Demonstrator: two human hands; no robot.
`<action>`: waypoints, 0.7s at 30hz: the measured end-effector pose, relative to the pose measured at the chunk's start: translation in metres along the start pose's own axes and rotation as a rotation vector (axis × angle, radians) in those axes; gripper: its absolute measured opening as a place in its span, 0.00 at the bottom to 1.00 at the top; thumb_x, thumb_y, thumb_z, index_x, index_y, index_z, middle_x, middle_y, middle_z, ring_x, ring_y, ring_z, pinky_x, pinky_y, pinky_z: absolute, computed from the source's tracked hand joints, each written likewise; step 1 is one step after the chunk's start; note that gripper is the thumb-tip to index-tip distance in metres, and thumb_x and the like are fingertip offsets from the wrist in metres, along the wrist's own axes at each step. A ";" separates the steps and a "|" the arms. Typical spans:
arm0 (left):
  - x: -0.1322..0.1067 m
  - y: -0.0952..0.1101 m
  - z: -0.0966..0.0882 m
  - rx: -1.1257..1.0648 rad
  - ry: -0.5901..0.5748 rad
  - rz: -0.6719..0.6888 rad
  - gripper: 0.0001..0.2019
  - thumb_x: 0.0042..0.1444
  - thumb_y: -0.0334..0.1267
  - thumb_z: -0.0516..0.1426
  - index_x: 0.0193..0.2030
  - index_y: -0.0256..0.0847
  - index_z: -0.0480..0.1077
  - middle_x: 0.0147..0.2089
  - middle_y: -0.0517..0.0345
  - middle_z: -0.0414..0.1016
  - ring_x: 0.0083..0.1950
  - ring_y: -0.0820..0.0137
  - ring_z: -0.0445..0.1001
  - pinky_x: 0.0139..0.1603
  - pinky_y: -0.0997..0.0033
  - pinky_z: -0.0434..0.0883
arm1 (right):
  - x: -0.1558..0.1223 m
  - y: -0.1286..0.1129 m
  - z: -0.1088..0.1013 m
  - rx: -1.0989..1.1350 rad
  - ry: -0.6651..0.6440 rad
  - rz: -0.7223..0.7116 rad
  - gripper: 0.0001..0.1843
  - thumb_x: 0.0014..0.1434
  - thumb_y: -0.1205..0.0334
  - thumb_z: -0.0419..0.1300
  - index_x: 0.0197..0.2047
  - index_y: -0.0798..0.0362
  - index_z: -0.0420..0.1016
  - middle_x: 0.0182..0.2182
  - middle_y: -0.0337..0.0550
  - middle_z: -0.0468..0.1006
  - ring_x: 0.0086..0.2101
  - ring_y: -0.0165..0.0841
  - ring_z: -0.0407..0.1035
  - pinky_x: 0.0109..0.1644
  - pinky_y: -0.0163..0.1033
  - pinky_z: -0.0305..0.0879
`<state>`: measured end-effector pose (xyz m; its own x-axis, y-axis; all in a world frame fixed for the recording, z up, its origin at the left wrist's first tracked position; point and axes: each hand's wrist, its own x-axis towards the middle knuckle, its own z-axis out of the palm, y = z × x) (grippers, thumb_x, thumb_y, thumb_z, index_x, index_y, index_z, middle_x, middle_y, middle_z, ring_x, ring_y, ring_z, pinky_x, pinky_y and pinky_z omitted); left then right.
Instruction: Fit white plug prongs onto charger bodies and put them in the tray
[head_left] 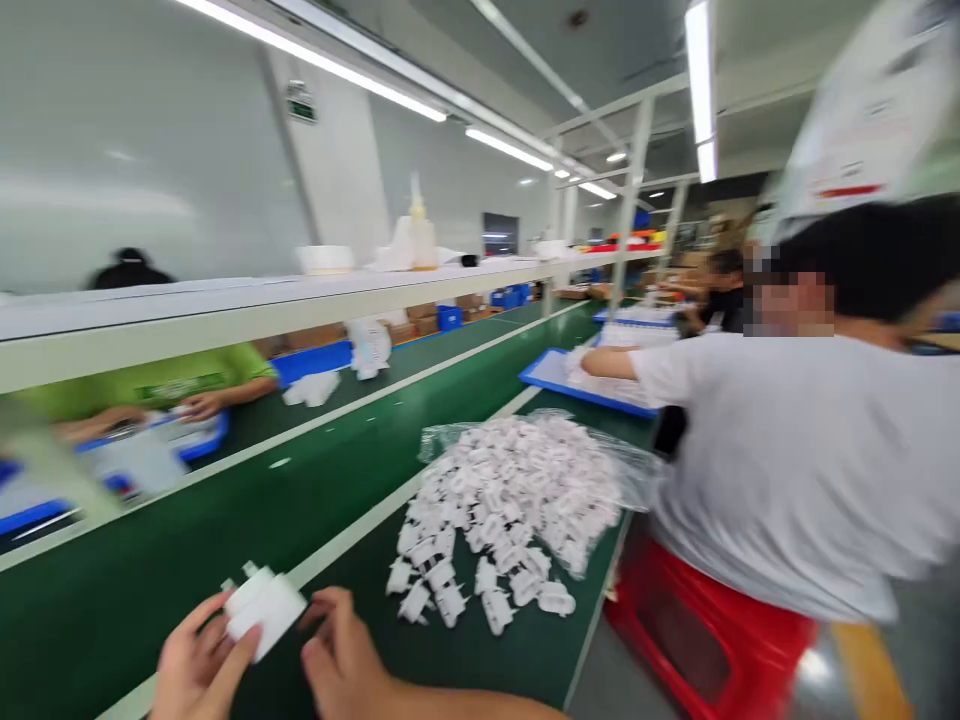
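My left hand (204, 655) grips a white plug-in charger (264, 608) between thumb and fingers, its two prongs pointing up and away. Close by on the right, my right hand (346, 650) has bent fingers with the thumb apart. Nothing shows in it, and a small gap separates it from the charger. Beyond my right hand, a heap of small white plastic plug parts (517, 490) lies on the green bench. Part of the heap rests on a clear plastic bag (637, 470).
A green conveyor belt (247, 500) runs along the left, under a long white shelf (420, 290). Ahead right, a co-worker in a white shirt (765, 460) sits on a red stool (705, 630), reaching over a blue-edged tray (551, 378). Another person in green (180, 375) works across the belt.
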<state>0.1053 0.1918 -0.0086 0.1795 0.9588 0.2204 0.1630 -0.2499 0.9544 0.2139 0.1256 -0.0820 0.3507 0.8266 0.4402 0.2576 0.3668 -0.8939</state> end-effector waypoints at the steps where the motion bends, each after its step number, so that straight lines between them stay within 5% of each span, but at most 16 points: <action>1: -0.006 0.009 -0.006 -0.027 0.006 0.003 0.33 0.41 0.53 0.59 0.55 0.49 0.56 0.44 0.53 0.73 0.42 0.57 0.76 0.36 0.60 0.74 | -0.008 -0.008 -0.004 -0.019 -0.054 -0.035 0.25 0.53 0.63 0.54 0.55 0.47 0.57 0.43 0.44 0.73 0.34 0.36 0.70 0.38 0.42 0.67; 4: -0.021 0.030 -0.016 0.118 -0.135 0.113 0.26 0.48 0.49 0.56 0.54 0.47 0.58 0.43 0.51 0.73 0.43 0.59 0.75 0.39 0.59 0.73 | -0.022 -0.026 -0.022 -0.134 -0.193 -0.099 0.16 0.57 0.64 0.52 0.50 0.50 0.63 0.36 0.42 0.72 0.32 0.34 0.68 0.39 0.40 0.65; 8: -0.035 0.034 -0.040 0.248 -0.004 0.049 0.18 0.48 0.44 0.59 0.47 0.46 0.65 0.41 0.53 0.74 0.42 0.62 0.74 0.40 0.61 0.73 | -0.028 -0.033 -0.029 -0.174 -0.335 -0.125 0.14 0.62 0.63 0.48 0.51 0.51 0.62 0.37 0.44 0.71 0.33 0.34 0.67 0.39 0.40 0.64; 12: -0.055 0.022 -0.088 0.332 0.058 0.010 0.16 0.49 0.44 0.57 0.43 0.42 0.64 0.42 0.54 0.72 0.42 0.65 0.73 0.43 0.61 0.73 | -0.034 -0.033 -0.030 -0.211 -0.416 -0.137 0.14 0.63 0.62 0.47 0.52 0.52 0.61 0.41 0.47 0.71 0.34 0.34 0.68 0.41 0.42 0.65; 21: -0.135 -0.019 -0.232 0.637 0.648 -0.173 0.25 0.41 0.54 0.60 0.41 0.41 0.58 0.37 0.56 0.67 0.38 0.59 0.74 0.37 0.60 0.74 | -0.029 -0.028 -0.031 -0.279 -0.408 -0.086 0.11 0.64 0.61 0.44 0.47 0.50 0.63 0.41 0.47 0.71 0.34 0.35 0.69 0.37 0.42 0.66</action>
<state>-0.1476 0.0987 -0.0100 -0.4439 0.8298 0.3383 0.6742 0.0606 0.7360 0.2240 0.0779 -0.0669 -0.0485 0.9183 0.3930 0.5210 0.3590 -0.7744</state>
